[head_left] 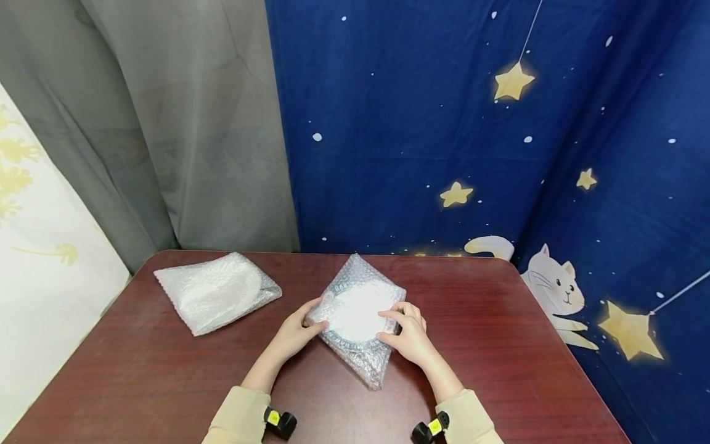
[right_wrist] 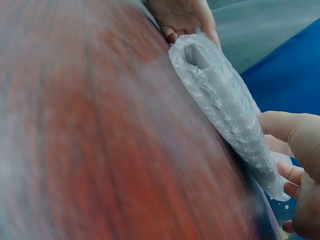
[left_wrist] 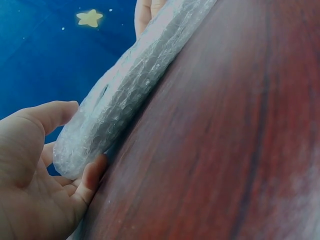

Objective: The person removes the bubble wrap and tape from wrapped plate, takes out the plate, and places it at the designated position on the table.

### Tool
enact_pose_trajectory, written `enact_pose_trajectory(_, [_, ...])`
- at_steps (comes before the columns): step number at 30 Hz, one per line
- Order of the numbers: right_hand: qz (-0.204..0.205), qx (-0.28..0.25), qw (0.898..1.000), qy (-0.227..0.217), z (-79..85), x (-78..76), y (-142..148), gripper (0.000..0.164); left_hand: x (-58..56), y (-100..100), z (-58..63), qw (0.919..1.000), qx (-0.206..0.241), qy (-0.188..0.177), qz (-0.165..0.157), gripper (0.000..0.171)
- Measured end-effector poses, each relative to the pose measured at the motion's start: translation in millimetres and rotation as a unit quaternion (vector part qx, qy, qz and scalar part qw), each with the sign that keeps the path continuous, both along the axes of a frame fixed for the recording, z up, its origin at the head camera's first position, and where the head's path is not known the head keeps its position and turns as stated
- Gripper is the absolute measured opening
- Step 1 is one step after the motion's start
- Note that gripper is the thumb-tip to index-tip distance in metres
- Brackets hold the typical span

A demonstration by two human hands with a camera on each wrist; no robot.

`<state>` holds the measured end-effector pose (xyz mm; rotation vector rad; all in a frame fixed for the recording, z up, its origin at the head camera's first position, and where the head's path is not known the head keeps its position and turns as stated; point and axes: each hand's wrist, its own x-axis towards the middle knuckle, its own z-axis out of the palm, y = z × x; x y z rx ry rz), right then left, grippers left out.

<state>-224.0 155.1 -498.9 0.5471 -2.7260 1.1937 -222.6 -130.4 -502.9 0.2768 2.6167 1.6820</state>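
Note:
A clear bubble-wrap pouch [head_left: 357, 316] lies turned corner-on near the middle of the table, with a round, flat, plate-like thing inside. Bright glare hides most of that round thing's face; a patterned rim shows around it. My left hand [head_left: 294, 333] grips the pouch's left edge, thumb on top and fingers at the side and below, as the left wrist view shows of the bubble wrap [left_wrist: 117, 95]. On the opposite edge my right hand [head_left: 409, 336] holds the pouch, thumb on its upper face and fingers curled around the far side.
Another bubble-wrap pouch [head_left: 222, 293] with a whitish round thing in it lies at the back left of the brown wooden table [head_left: 488, 357]. Grey [head_left: 211, 123] and blue star-printed curtains [head_left: 399, 123] hang right behind the table's back edge.

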Motion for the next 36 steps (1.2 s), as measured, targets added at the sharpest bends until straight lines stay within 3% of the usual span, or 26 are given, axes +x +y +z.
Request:
enact_pose_trajectory(11, [-0.003,-0.002,1.000,-0.018,3.1,4.0,-7,0.031,-1.3,-1,-1.8,1.0000,-0.002,-0.005,0.001,0.059])
enact_pose_trajectory(22, [0.002,-0.006,0.999,-0.032,5.5,7.4,-10,0.037,-0.3,0,-2.1,1.0000,0.002,0.004,-0.005,0.059])
enact_pose_trajectory(28, [0.005,-0.018,0.999,-0.039,3.8,7.1,-10,0.031,0.2,0,-2.8,0.9999,-0.001,0.013,-0.007,0.059])
enact_pose_trajectory(36, [0.004,-0.050,0.997,-0.063,2.8,5.5,-14,0.028,0.4,-1,-1.7,1.0000,-0.003,-0.001,-0.004,0.059])
